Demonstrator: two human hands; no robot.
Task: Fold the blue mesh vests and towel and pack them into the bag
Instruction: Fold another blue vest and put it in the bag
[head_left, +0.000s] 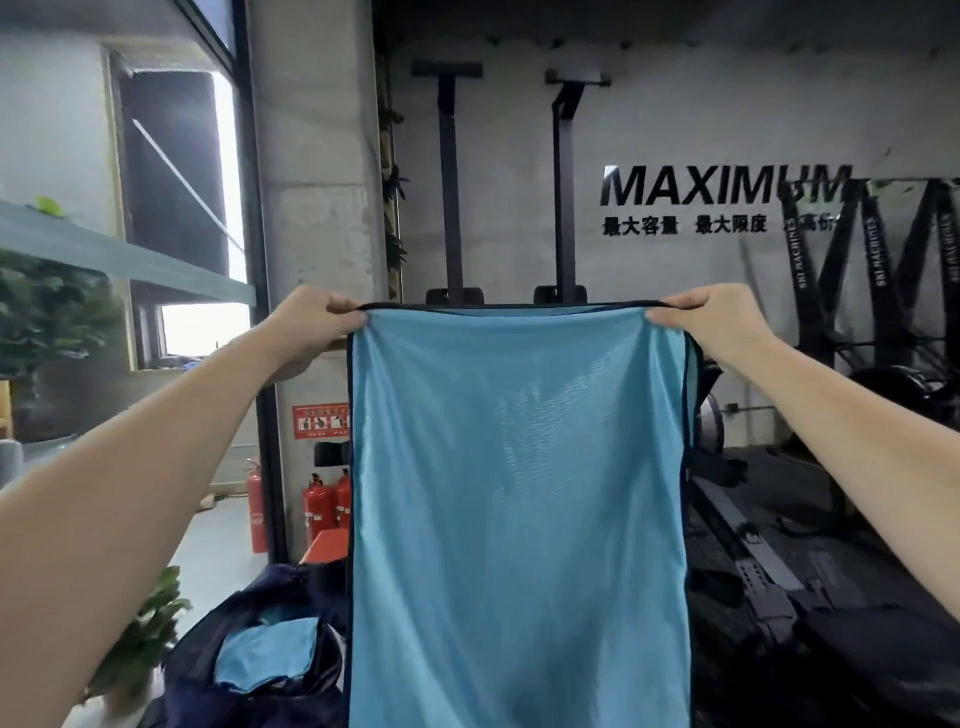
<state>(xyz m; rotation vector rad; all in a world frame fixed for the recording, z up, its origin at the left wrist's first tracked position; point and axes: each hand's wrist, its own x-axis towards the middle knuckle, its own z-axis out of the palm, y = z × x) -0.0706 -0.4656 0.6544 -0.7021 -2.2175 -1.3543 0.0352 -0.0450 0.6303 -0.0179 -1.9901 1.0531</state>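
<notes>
A light blue mesh vest (519, 493) with dark trim hangs stretched out in front of me at chest height. My left hand (311, 322) pinches its top left corner and my right hand (711, 322) pinches its top right corner, both arms held out. The cloth drops straight down past the bottom of the view. Below at the lower left lies a dark navy bag (244, 649), open, with a folded light blue piece (265, 654) inside it. The hanging vest hides the bag's right part.
Three red fire extinguishers (319, 512) stand by a concrete pillar (317, 182) ahead on the left. Black gym machines (769, 587) fill the floor on the right. A green plant (150, 634) sits at the lower left. The back wall carries black lettering.
</notes>
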